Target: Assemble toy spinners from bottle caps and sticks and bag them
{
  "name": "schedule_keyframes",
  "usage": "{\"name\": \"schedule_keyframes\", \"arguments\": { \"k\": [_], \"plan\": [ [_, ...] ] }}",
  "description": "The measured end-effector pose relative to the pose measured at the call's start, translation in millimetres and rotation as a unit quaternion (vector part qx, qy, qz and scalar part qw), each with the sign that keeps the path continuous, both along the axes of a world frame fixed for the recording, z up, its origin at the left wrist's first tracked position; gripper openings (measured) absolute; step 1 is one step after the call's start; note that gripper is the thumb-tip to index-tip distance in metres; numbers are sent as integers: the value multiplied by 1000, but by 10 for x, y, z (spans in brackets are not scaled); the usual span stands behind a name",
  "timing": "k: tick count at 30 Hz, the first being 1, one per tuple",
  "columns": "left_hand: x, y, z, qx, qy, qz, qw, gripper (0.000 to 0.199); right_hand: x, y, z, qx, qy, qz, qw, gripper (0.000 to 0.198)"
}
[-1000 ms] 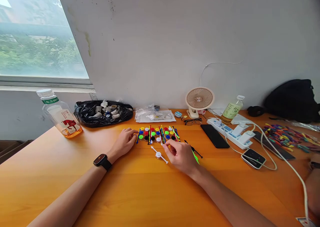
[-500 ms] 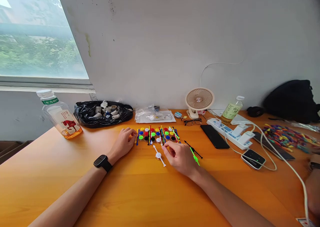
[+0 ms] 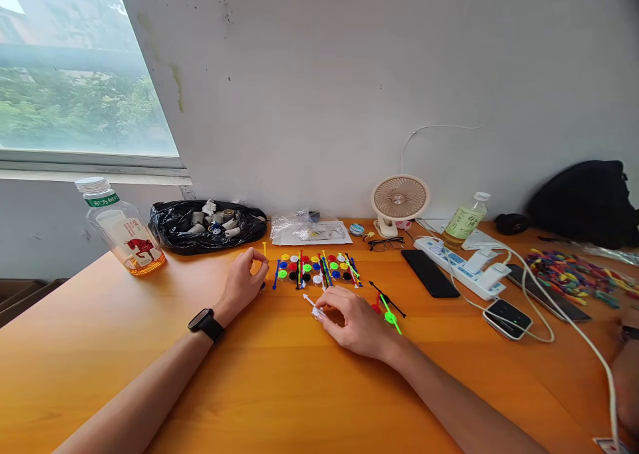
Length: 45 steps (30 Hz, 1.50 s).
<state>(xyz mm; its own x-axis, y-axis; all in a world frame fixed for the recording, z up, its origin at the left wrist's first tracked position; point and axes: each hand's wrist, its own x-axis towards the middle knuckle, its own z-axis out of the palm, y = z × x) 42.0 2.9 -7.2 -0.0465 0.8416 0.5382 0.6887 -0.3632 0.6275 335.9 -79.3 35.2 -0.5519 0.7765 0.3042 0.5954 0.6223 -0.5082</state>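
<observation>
Head view: the left hand (image 3: pixel 243 283) curls nearly closed at a yellow arrow (image 3: pixel 265 248), hold unclear to me; rowed spinners (image 3: pixel 306 267) sit tight, seemingly for tidiness; in front, the right hand (image 3: pixel 355 319) pinches a white arrow spinner (image 3: pixel 314 307), probably for steadiness.

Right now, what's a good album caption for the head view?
Right hand touching a white arrow, left hand by a yellow arrow, beside colorful discs.

A wooden table (image 3: pixel 279 374) bears colourful spinners (image 3: pixel 314 267) and a power strip (image 3: pixel 462 275).
</observation>
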Motion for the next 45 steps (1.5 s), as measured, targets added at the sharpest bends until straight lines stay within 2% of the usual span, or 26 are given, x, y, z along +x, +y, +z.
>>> {"name": "schedule_keyframes", "arguments": {
  "k": [2,7,10,13,16,20,22,24,27,31,33,36,41,45],
  "plan": [
    [25,-38,38,15,-22,-3,1000,10,23,17,12,16,-17,-4,1000,5],
    [182,-199,161,34,-60,-42,997,10,108,75,94,36,-78,-19,996,13],
    [325,-344,245,17,-51,-91,994,11,202,106,167,46,-112,-40,992,16],
    [463,-499,290,-35,-20,-171,984,11,346,140,223,31,-139,-65,988,21],
    [586,-620,261,-81,34,-258,962,7,501,185,249,21,-179,-95,979,23],
    [702,-702,183,-110,81,-315,939,8,586,230,289,62,-250,-139,956,23],
    [715,-717,169,-111,82,-332,933,13,534,218,310,94,-235,-141,957,19],
    [700,-715,165,-110,78,-344,929,25,427,176,308,103,-190,-106,971,15],
    [667,-685,136,-116,57,-340,932,40,226,81,233,56,-132,-16,989,10],
    [669,-618,45,-128,-28,-325,936,28,41,-15,86,5,-110,39,993,5],
    [680,-592,10,-139,-50,-329,933,21,18,-33,60,-5,-107,45,993,9],
    [688,-577,5,-151,-36,-336,929,21,54,-37,102,-31,-97,47,994,11],
    [680,-619,137,-117,-3,-339,934,26,150,21,162,-114,-43,22,992,8],
    [684,-660,221,-122,6,-351,929,31,138,117,45,-166,44,4,985,10]
  ]
}}
